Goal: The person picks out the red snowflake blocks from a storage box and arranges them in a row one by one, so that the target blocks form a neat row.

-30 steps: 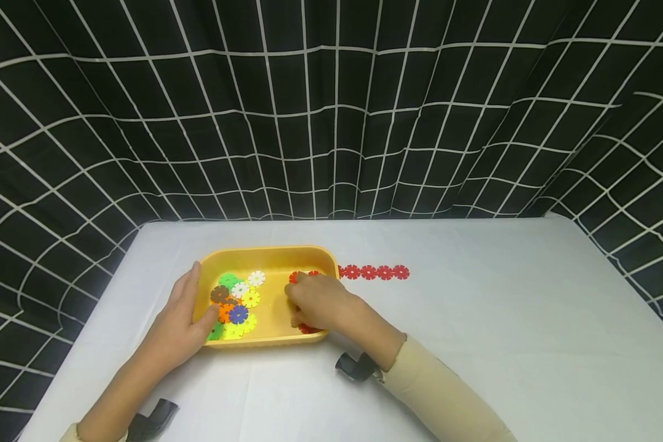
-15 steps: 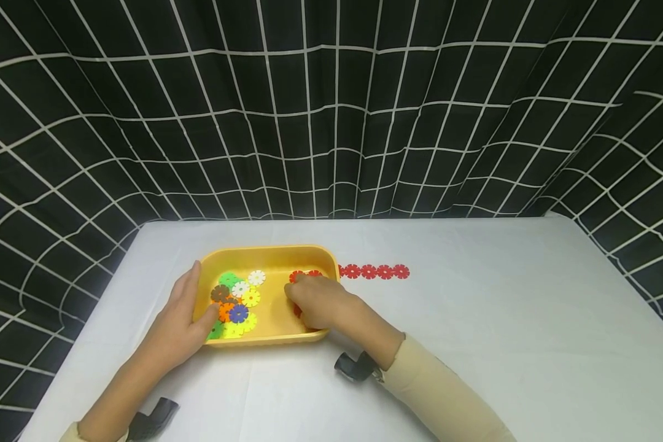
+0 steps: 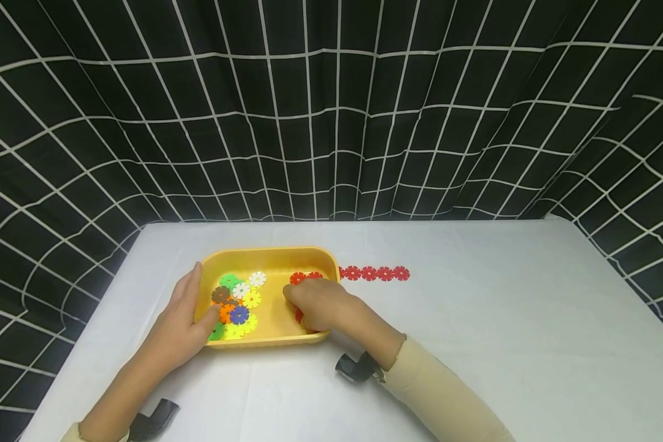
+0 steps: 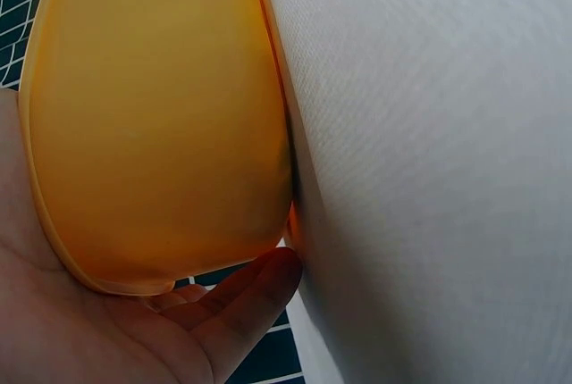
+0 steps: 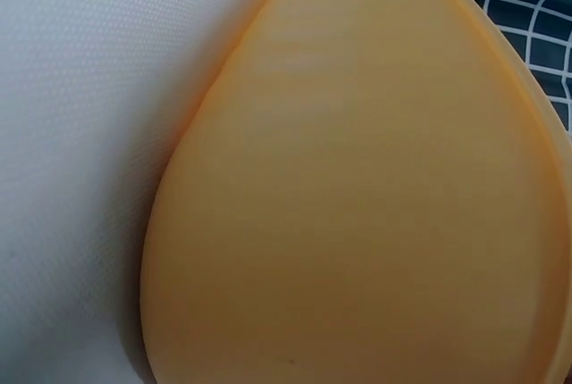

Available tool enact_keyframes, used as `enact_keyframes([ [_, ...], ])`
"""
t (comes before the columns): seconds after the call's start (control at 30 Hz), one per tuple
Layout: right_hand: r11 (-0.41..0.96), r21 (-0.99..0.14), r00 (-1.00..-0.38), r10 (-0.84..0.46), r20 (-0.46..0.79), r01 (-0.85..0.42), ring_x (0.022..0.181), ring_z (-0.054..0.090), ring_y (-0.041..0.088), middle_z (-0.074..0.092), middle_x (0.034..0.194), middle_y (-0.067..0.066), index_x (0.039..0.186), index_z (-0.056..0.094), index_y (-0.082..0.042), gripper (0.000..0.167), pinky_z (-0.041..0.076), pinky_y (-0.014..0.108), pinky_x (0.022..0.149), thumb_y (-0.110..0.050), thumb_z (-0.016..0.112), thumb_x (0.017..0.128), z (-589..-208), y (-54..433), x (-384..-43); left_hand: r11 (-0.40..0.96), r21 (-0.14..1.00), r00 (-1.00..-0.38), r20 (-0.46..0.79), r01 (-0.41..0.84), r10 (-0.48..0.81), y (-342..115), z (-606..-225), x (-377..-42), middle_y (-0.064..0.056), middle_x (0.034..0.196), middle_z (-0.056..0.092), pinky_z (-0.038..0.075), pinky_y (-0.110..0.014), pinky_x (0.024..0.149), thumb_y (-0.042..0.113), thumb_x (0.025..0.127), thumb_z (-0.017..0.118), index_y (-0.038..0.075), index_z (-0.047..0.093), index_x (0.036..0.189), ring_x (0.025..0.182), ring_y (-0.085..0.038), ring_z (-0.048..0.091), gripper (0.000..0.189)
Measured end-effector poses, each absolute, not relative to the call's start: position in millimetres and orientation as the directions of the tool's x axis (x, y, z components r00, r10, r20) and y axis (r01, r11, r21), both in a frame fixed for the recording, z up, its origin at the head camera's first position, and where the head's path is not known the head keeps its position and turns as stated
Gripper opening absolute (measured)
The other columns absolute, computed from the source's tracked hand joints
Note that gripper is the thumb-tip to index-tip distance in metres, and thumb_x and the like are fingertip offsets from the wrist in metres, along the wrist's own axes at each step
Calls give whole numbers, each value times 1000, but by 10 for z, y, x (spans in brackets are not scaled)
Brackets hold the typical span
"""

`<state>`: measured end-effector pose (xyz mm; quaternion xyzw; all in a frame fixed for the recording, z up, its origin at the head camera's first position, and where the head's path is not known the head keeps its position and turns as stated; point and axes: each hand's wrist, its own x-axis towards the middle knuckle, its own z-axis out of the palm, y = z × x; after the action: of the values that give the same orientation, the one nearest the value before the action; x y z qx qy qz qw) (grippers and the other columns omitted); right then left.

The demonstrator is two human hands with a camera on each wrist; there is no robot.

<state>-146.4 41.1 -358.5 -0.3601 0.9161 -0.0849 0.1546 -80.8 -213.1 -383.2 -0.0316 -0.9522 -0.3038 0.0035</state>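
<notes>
A yellow plastic tray [image 3: 271, 339] stands on the white table in the head view. My left hand [image 3: 174, 328] holds its left end, thumb over the rim and fingers along the outside; the left wrist view shows fingers [image 4: 246, 308] curved round the end of the tray [image 4: 161, 125]. My right hand [image 3: 321, 304] reaches inside the right end, over red flower-shaped snowflake discs [image 3: 298, 279]. Its fingertips are hidden below the hand, so whether they pinch a disc is unclear. The right wrist view is filled mostly by the tray's outer wall [image 5: 357, 179].
Mixed-colour discs, including a blue disc [image 3: 239, 315] and a white disc [image 3: 258, 279], lie in the tray's left half. A row of red discs [image 3: 369, 274] lies on the table [image 3: 503, 319] right of the tray. A black gridded curtain [image 3: 331, 110] hangs behind.
My right hand's fingers have drawn in and shifted slightly, covering the lower red disc and showing more of the discs behind. The left hand and tray stay put.
</notes>
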Motion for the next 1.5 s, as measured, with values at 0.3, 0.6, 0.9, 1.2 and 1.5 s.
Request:
enact_keyframes([
  [0.3, 702, -415, -684, -695, -221, -579, 72, 53, 13, 56, 71, -6, 83, 62, -16, 19, 46, 19, 61, 2, 69, 87, -3565, 427, -1499, 816, 575, -998, 21, 57, 55, -2124, -3825, -805, -25, 161, 16, 30, -69, 106, 20, 95, 56, 3, 2, 161, 140, -50, 31, 87],
  [0.6, 656, -503, -688, -709, -154, -563, 71, 54, 14, 62, 71, -5, 81, 66, -11, 15, 46, 20, 60, 0, 71, 89, -3531, 442, -1540, 814, 577, -998, 23, 61, 59, -2128, -3826, -802, -24, 161, 16, 30, -70, 106, 20, 95, 56, 3, 2, 161, 140, -50, 31, 86],
  [0.9, 657, -565, -712, -682, -166, -498, 75, 56, 14, 61, 75, -6, 84, 68, -15, 14, 50, 20, 66, -4, 75, 88, -3503, 472, -1570, 817, 574, -998, 21, 57, 55, -2128, -3829, -801, -24, 161, 16, 30, -70, 105, 20, 95, 55, 3, 2, 161, 139, -50, 31, 86],
  [1.2, 610, -609, -698, -705, -126, -507, 75, 55, 16, 61, 75, -5, 84, 69, -13, 17, 49, 23, 64, 3, 67, 90, -3428, 569, -1619, 809, 584, -998, 23, 62, 61, -2126, -3833, -805, -25, 161, 16, 29, -69, 107, 19, 94, 58, 3, 2, 160, 140, -49, 30, 88],
  [1.5, 582, -686, -710, -692, -135, -437, 78, 60, 18, 65, 81, -2, 89, 71, -11, 14, 55, 24, 69, 3, 69, 90, -3319, 712, -1707, 801, 595, -997, 34, 73, 65, -2119, -3832, -803, -26, 160, 16, 30, -71, 105, 17, 94, 56, 2, 1, 160, 140, -51, 30, 87],
])
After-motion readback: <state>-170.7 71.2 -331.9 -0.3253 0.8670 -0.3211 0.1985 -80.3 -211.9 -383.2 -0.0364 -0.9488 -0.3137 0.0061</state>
